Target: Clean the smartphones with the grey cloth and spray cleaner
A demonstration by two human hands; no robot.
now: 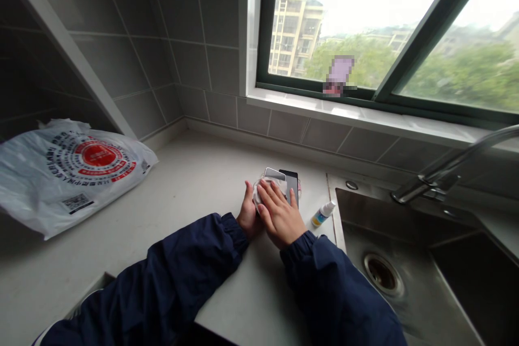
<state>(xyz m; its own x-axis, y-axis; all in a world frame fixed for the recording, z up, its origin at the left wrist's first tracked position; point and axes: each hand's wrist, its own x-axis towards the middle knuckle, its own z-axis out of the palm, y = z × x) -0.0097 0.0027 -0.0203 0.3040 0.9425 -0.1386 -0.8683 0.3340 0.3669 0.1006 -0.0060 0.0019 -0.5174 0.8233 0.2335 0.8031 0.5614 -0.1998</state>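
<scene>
Over the counter, my left hand is closed around the lower left side of a phone, thumb up along its edge. A crumpled white cloth, perhaps a tissue, covers much of its screen. Stretched fingers of my right hand press the cloth flat against the phone. Just behind lies a second, dark phone, partly hidden by the right hand. A small white spray bottle with a blue and yellow label stands to the right of my right hand, near the sink edge.
On the right is a steel sink with a curved faucet. A white plastic bag with red and black print lies on the left of the counter. Behind are a tiled wall and a window sill.
</scene>
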